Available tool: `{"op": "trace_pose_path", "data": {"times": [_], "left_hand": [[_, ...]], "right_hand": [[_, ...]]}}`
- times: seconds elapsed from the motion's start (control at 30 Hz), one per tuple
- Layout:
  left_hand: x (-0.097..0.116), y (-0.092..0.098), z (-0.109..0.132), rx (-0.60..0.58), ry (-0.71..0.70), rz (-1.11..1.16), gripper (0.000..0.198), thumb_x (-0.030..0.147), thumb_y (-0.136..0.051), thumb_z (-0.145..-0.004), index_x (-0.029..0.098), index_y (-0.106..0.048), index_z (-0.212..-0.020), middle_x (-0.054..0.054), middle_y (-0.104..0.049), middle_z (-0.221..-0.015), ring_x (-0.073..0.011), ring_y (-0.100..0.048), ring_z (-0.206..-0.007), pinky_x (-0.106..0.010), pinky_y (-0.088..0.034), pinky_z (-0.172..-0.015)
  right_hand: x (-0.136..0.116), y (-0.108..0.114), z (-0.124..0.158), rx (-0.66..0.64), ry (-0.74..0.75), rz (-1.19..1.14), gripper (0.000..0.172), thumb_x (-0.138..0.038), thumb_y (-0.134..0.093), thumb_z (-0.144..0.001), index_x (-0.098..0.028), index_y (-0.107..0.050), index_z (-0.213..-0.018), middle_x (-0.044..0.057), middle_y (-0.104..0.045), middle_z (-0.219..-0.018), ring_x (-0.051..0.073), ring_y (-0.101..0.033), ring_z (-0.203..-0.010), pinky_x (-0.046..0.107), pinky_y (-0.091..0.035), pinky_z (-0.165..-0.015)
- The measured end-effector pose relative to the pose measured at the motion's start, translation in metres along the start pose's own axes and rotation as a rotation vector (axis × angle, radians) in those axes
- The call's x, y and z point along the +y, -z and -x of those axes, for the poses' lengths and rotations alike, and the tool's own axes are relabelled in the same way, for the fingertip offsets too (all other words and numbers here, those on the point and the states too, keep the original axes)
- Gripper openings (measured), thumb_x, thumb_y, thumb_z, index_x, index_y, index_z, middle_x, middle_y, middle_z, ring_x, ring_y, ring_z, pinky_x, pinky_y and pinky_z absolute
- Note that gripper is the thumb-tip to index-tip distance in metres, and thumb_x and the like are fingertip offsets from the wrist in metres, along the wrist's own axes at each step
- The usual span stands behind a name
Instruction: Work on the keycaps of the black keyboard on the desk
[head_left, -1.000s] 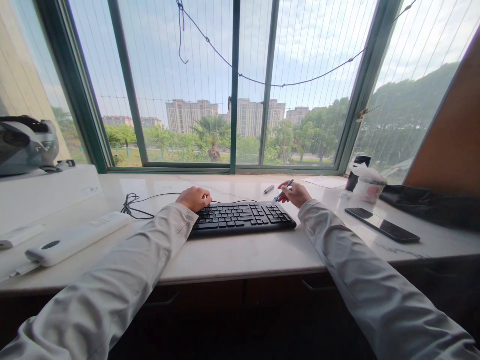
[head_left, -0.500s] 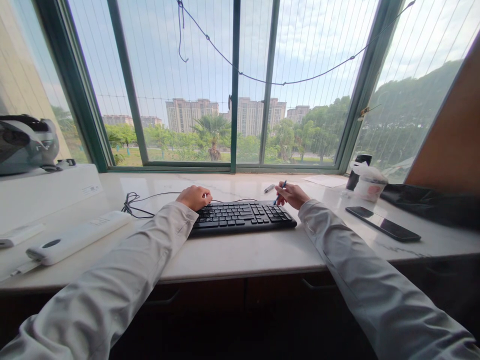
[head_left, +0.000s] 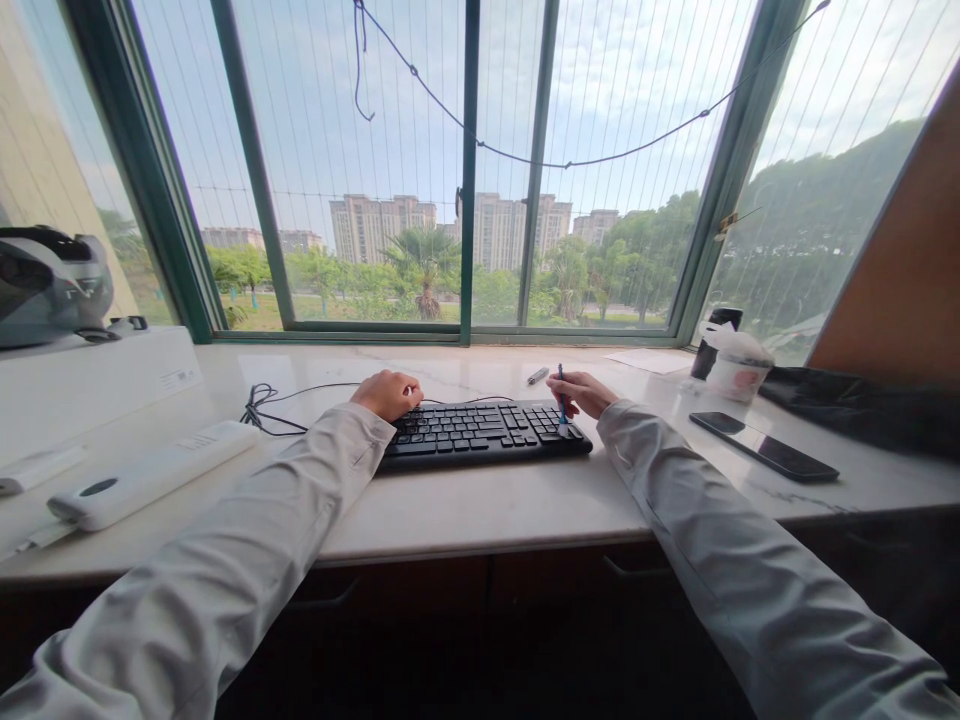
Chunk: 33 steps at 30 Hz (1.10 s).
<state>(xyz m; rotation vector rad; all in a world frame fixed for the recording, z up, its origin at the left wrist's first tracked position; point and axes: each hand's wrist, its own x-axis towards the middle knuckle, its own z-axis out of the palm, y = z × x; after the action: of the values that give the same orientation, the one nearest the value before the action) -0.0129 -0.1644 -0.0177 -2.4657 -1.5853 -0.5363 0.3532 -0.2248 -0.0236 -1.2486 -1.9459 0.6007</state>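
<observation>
A black keyboard [head_left: 480, 455] lies on the marble counter. My left hand [head_left: 388, 395] is closed on its far left end, fingers curled, with part of that end hidden behind the hand and sleeve. Between the fingertips of my right hand [head_left: 585, 393] is a small blue-handled brush [head_left: 561, 392], held nearly upright. Its pale tip is down on the number pad at the keyboard's right side. A small silver-grey object, like a USB stick [head_left: 538, 376], lies just behind the right hand.
On the left are a long white device [head_left: 154, 475], a white box [head_left: 97, 385] and a coiled black cable [head_left: 262, 405]. A phone [head_left: 761, 447], a bagged cup [head_left: 739, 368] and a dark bottle [head_left: 716, 343] are on the right. Windows [head_left: 469, 337] stand behind the counter.
The brush has gone from slanted to nearly upright, and its tip has moved slightly right and toward me on the number pad. My left hand and the keyboard stay put.
</observation>
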Motion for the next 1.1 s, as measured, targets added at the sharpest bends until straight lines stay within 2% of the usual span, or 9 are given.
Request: {"op": "trace_pose_path", "data": {"times": [0.07, 0.2, 0.3, 0.47, 0.57, 0.7, 1.1], "left_hand": [[0.0, 0.0, 0.0, 0.0, 0.002, 0.004, 0.034, 0.041, -0.044, -0.074, 0.029, -0.074, -0.082, -0.003, -0.07, -0.082, -0.0212, -0.06, -0.075, -0.028, -0.041, -0.065], [0.001, 0.0, 0.0, 0.005, 0.012, 0.001, 0.034, 0.041, -0.044, -0.075, 0.029, -0.074, -0.083, -0.003, -0.07, -0.082, -0.0219, -0.061, -0.075, -0.029, -0.041, -0.064], [0.002, 0.001, 0.0, 0.0, 0.012, 0.001, 0.034, 0.041, -0.044, -0.075, 0.029, -0.074, -0.083, -0.003, -0.07, -0.083, -0.0222, -0.061, -0.076, -0.029, -0.041, -0.064], [0.003, 0.002, 0.0, -0.001, 0.002, -0.006, 0.033, 0.04, -0.044, -0.073, 0.029, -0.074, -0.083, -0.003, -0.07, -0.083, -0.022, -0.061, -0.076, -0.029, -0.041, -0.064], [0.003, 0.002, 0.001, 0.005, 0.01, -0.005, 0.033, 0.041, -0.044, -0.074, 0.029, -0.074, -0.083, -0.003, -0.07, -0.084, -0.0217, -0.061, -0.075, -0.029, -0.041, -0.065], [0.002, 0.002, 0.001, 0.002, 0.012, -0.003, 0.033, 0.041, -0.045, -0.074, 0.029, -0.074, -0.083, -0.003, -0.071, -0.084, -0.0213, -0.061, -0.076, -0.028, -0.042, -0.065], [0.002, 0.002, 0.001, -0.005, 0.008, 0.011, 0.032, 0.04, -0.046, -0.073, 0.029, -0.074, -0.083, -0.002, -0.071, -0.084, -0.0211, -0.061, -0.077, -0.027, -0.042, -0.066]], "right_hand": [[-0.001, 0.001, -0.001, 0.026, -0.002, 0.0, 0.045, -0.058, -0.049, -0.085, -0.019, -0.047, -0.063, -0.001, -0.052, -0.049, 0.011, -0.048, -0.043, 0.027, -0.035, -0.047], [-0.006, 0.004, -0.002, 0.178, 0.037, 0.069, 0.048, -0.061, -0.042, -0.088, -0.018, -0.054, -0.07, 0.002, -0.059, -0.054, 0.013, -0.052, -0.05, 0.028, -0.039, -0.053], [-0.004, 0.003, -0.004, 0.21, 0.056, 0.102, 0.048, -0.061, -0.043, -0.087, -0.018, -0.057, -0.074, 0.004, -0.065, -0.061, 0.013, -0.054, -0.053, 0.028, -0.041, -0.056], [0.01, 0.0, -0.01, 0.145, 0.044, 0.1, 0.047, -0.062, -0.047, -0.084, -0.017, -0.058, -0.077, 0.006, -0.069, -0.067, 0.013, -0.058, -0.057, 0.027, -0.044, -0.057], [0.014, 0.001, -0.012, 0.161, 0.053, 0.106, 0.046, -0.061, -0.047, -0.085, -0.017, -0.059, -0.079, 0.006, -0.07, -0.069, 0.014, -0.06, -0.058, 0.028, -0.044, -0.058], [0.012, 0.001, -0.011, 0.175, 0.054, 0.084, 0.046, -0.061, -0.048, -0.084, -0.017, -0.059, -0.079, 0.008, -0.07, -0.071, 0.016, -0.061, -0.06, 0.03, -0.045, -0.06], [0.002, 0.0, -0.005, -0.011, 0.052, 0.026, 0.046, -0.063, -0.045, -0.085, -0.019, -0.053, -0.076, 0.002, -0.063, -0.056, 0.013, -0.054, -0.05, 0.027, -0.042, -0.053]]}}
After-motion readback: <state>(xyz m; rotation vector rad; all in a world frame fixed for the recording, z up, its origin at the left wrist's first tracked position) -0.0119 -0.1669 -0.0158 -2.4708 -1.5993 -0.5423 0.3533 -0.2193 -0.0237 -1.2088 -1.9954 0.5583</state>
